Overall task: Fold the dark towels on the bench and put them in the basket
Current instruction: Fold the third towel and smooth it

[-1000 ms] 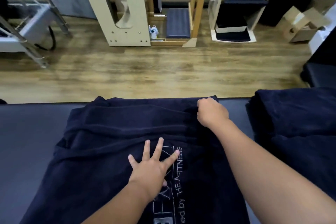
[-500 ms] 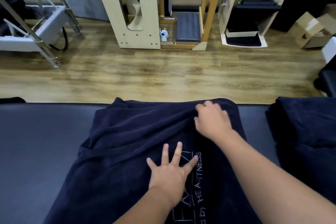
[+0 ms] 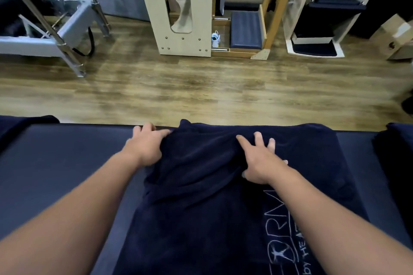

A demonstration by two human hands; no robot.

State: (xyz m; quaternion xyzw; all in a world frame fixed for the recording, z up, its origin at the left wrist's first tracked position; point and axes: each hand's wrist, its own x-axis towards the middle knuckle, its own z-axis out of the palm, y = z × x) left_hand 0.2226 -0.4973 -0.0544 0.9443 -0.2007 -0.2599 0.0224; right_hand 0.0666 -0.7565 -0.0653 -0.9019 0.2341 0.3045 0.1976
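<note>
Risk: the rumpled far end of the navy towel (image 3: 223, 185) could fold skewed, because its far-left corner lay bunched.
Left grip: left hand (image 3: 146, 146) pinched that corner.
Right grip: right hand (image 3: 260, 163), fingers spread, pressed flat on the towel.
Towel location: across the worktop (image 3: 62, 163), far edge at its far rim.
Basket: not visible.

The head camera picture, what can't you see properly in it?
- Basket: nowhere in the head view, so its place is unknown.
- White lettering on the dark towel: partly hidden by the right arm and cut off by the bottom edge.
- Left hand: blurred, so its grip on the towel's left edge is unclear.
- Other dark towels: cut off by the right edge.
</note>
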